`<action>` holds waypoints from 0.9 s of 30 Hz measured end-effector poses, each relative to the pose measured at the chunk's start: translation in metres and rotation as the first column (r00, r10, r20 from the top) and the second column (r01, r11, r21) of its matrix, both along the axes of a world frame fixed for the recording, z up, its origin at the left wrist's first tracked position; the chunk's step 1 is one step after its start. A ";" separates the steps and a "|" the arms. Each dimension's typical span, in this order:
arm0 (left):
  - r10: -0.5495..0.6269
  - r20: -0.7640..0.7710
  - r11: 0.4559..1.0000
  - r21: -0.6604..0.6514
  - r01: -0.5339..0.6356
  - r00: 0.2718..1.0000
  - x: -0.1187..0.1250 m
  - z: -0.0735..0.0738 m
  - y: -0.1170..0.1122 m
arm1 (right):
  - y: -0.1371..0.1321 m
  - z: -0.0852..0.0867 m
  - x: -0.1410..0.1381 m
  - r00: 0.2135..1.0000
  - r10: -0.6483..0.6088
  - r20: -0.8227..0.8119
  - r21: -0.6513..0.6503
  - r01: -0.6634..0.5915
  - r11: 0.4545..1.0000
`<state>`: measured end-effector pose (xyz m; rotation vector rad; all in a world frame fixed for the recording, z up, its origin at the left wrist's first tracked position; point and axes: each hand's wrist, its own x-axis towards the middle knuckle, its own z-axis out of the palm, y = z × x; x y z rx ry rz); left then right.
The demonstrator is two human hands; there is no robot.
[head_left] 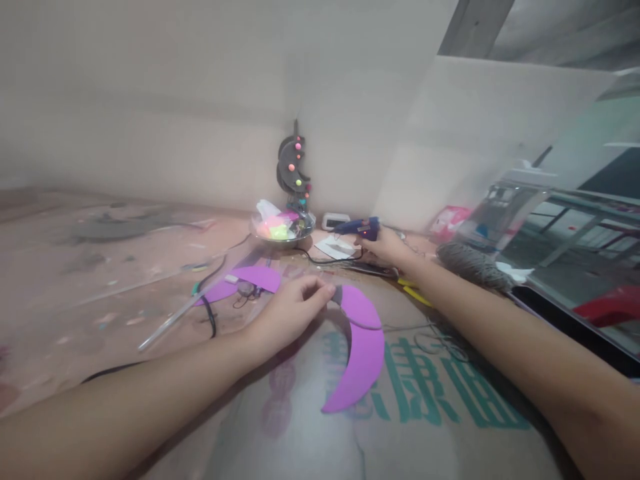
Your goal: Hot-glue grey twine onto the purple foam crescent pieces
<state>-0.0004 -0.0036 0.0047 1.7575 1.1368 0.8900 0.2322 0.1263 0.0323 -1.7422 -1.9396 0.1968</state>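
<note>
cardboard (440, 433); left hand (295, 308) pinches purple crescent (366, 353)

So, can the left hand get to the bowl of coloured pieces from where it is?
Probably yes. The left hand pinches the tip of the purple crescent, and the bowl stands just beyond it; only a flat purple piece lies between, nothing tall.

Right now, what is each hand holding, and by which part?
Left hand pinches the upper tip of the purple foam crescent. Right hand grips the blue glue gun at its handle.
</note>
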 end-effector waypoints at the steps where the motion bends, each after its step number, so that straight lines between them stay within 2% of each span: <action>1: 0.003 -0.005 1.000 0.006 -0.003 1.000 0.000 0.000 0.000 | -0.004 0.004 0.001 1.000 -0.018 -0.012 0.007 0.018 1.000; 5: 0.011 -0.023 0.999 0.037 -0.010 1.000 0.000 0.000 -0.001 | -0.028 0.021 0.006 0.996 -0.042 -0.075 0.041 0.045 0.998; 7: 0.013 -0.030 0.999 0.051 -0.012 0.999 0.000 0.000 -0.001 | -0.048 0.026 0.010 0.990 0.021 -0.141 0.067 -0.012 0.998; 8: 0.014 -0.031 0.998 0.055 -0.012 0.999 0.000 0.000 -0.001 | -0.060 0.027 0.012 0.971 0.091 -0.219 0.089 -0.073 0.993; 9: 0.014 -0.032 0.998 0.059 -0.012 0.999 0.000 0.000 -0.001 | -0.073 0.028 0.014 0.949 0.154 -0.274 0.094 -0.133 0.987; 11: 0.008 -0.034 0.998 0.066 -0.006 0.999 0.000 0.000 -0.001 | -0.099 0.027 0.017 0.910 0.177 -0.374 0.104 -0.149 0.983; 16: 0.003 -0.039 0.992 0.126 0.002 0.999 0.000 0.002 -0.002 | -0.150 0.013 0.020 0.888 0.254 -0.383 0.068 -0.247 0.967; 21: 0.023 -0.068 0.993 0.117 -0.015 0.997 0.001 0.003 -0.002 | -0.164 -0.007 0.024 0.939 0.204 -0.277 0.015 -0.208 0.978; 27: 0.008 -0.088 0.996 0.090 0.000 0.996 0.000 0.003 -0.002 | -0.168 -0.013 0.022 0.903 0.270 -0.334 -0.014 -0.291 0.957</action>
